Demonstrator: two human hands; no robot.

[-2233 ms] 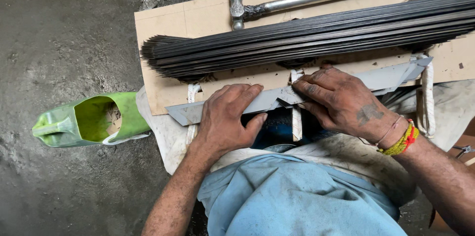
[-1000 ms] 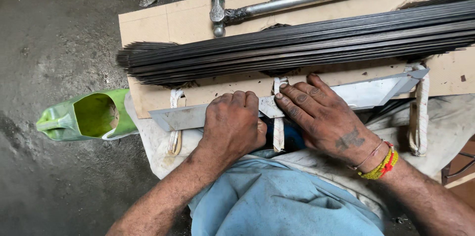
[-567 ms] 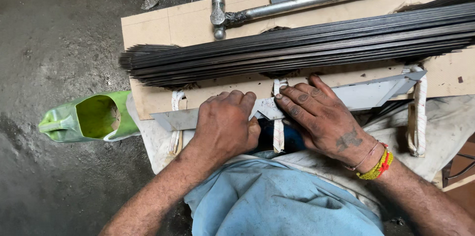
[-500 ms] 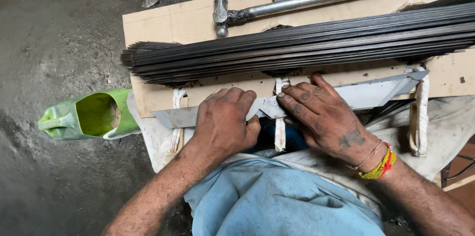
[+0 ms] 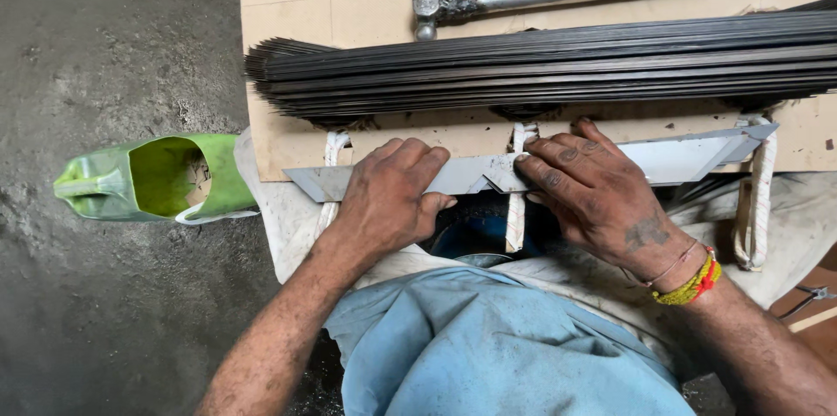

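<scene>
Grey metal strips [image 5: 488, 173] lie crosswise on the person's lap, long axis left to right; left hand [image 5: 390, 198] and right hand [image 5: 593, 189] press flat on them, clenching nothing.

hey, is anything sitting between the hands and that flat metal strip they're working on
Nothing visible does. The left hand lies flat on the grey metal strip, and the right hand presses its fingers on the strip beside the white cord looped over it. The bundle of dark rods lies beyond, apart.
</scene>
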